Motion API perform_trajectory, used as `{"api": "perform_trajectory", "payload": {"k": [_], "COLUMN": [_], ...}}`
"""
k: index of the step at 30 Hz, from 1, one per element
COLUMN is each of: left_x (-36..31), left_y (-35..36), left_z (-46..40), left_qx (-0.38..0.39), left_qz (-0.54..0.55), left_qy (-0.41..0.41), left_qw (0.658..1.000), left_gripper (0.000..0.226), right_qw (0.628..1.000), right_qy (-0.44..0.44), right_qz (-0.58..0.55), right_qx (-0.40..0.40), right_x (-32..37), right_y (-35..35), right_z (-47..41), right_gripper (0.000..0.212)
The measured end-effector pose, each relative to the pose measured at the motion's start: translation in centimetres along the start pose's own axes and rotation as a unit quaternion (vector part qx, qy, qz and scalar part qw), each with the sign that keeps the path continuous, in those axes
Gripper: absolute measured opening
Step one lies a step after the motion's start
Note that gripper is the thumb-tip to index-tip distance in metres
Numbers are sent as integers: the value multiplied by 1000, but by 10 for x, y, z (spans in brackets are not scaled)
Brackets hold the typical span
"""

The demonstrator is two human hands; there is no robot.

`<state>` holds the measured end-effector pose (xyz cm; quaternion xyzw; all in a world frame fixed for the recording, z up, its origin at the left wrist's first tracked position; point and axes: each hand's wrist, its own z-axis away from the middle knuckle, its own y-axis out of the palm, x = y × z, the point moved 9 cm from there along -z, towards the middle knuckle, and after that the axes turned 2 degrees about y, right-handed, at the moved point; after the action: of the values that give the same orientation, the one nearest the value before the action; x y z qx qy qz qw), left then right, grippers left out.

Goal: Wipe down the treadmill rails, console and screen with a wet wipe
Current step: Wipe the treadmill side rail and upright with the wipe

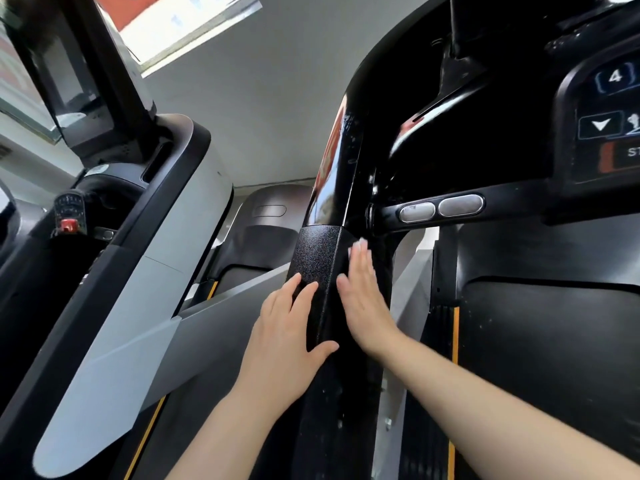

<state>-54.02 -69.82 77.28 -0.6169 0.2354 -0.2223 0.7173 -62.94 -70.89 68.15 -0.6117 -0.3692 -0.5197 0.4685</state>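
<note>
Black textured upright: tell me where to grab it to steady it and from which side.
Grip the black textured upright at its matte lower section, from the left, where the left hand rests. Its ridged front edge gives fingers purchase; the right hand presses the wet wipe against the right face.

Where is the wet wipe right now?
Head view, centre: the wet wipe peeks out from under the right hand, pressed on the black rail.

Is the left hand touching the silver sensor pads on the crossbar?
No, the left hand rests on the black rail, below the silver pads.
</note>
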Motion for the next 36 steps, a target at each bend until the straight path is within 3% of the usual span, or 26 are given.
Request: {"api": "perform_trajectory", "payload": {"k": [4,7,9,15,18,23,30,36], "left_x": [3,7,9,13,14,22,24,26], "left_y": [-1,0,0,6,12,18,21,22], "left_z": [9,15,20,36,41,55,63,61], "left_qx": [-27,-34,-32,19,76,152,199,234], "left_qz": [16,14,14,30,6,-54,-78,-75], "left_qy": [-10,-15,-11,-3,-2,-2,11,27], "left_qw": [999,999,999,999,997,987,977,969], "left_gripper": [71,69,69,79,97,122,130,134], "right_qw": [999,990,982,997,999,987,998,986], "right_qy": [28,-113,-156,37,-14,-118,-34,-128], "right_qz": [-19,87,103,15,19,76,53,91], "right_qx": [-28,14,21,-59,-46,74,-18,51], "right_x": [12,39,37,1,7,6,19,22], "right_y": [-9,20,28,-12,5,68,22,72], "right_z": [-16,32,50,-26,11,141,29,138], "right_gripper": [57,70,69,55,57,62,56,65]}}
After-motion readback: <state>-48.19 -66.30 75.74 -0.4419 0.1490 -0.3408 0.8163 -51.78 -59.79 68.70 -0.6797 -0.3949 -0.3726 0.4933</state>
